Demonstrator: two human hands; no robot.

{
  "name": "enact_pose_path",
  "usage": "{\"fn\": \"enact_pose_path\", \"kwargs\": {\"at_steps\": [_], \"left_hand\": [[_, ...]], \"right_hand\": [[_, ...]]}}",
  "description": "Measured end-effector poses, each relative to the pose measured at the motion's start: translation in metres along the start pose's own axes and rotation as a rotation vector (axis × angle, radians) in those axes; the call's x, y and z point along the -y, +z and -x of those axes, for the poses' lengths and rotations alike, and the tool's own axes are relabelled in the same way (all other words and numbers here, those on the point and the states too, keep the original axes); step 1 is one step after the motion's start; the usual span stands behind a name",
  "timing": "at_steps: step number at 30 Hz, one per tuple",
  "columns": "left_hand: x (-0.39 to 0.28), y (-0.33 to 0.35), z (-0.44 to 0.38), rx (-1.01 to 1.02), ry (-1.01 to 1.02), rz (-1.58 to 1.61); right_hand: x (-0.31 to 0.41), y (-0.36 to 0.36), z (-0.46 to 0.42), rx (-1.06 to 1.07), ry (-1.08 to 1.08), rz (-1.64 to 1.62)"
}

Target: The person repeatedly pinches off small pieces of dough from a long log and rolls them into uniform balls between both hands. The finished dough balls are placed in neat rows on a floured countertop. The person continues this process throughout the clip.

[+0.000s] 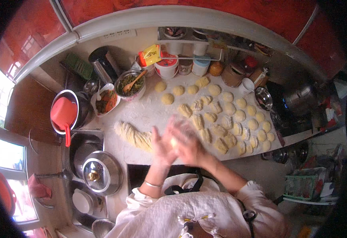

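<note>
My left hand [164, 148] and my right hand [189, 145] are close together over the front of the floured worktop, palms facing each other. Both are blurred, and a small yellowish piece, probably dough, shows partly between them. Just left of my left hand lies a thick, wrinkled roll of dough [133, 136]. Cut dough pieces [197, 121] lie to the right of my hands. Beyond them, round dough pieces [239, 115] spread over the right side, with more, such as a round piece [167, 98], towards the back.
Behind the roll stand a bowl of chopped greens [129, 84] with a wooden spoon and a dish of orange and green food [107, 101]. A red plastic scoop [63, 113] rests in a pot at left. The sink [87, 135] holds a lidded pot [114, 174]. A stove [292, 113] is at right.
</note>
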State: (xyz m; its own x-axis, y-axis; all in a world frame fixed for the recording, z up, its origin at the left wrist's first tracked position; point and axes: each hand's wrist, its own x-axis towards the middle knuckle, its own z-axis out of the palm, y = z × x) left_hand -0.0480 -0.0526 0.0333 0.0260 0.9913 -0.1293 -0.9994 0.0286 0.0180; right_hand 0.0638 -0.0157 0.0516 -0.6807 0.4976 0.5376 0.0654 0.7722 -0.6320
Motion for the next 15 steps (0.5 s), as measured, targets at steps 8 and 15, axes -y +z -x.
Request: {"fn": "enact_pose_path", "kwargs": {"at_steps": [8,15], "left_hand": [[0.019,-0.006,0.006,-0.032,-0.005,-0.175],[0.014,-0.033,0.018,0.243,-0.028,0.335]], "right_hand": [[0.01,0.004,0.003,0.163,-0.037,0.178],[0.05,-0.041,-0.016,0.073,-0.02,0.208]]}}
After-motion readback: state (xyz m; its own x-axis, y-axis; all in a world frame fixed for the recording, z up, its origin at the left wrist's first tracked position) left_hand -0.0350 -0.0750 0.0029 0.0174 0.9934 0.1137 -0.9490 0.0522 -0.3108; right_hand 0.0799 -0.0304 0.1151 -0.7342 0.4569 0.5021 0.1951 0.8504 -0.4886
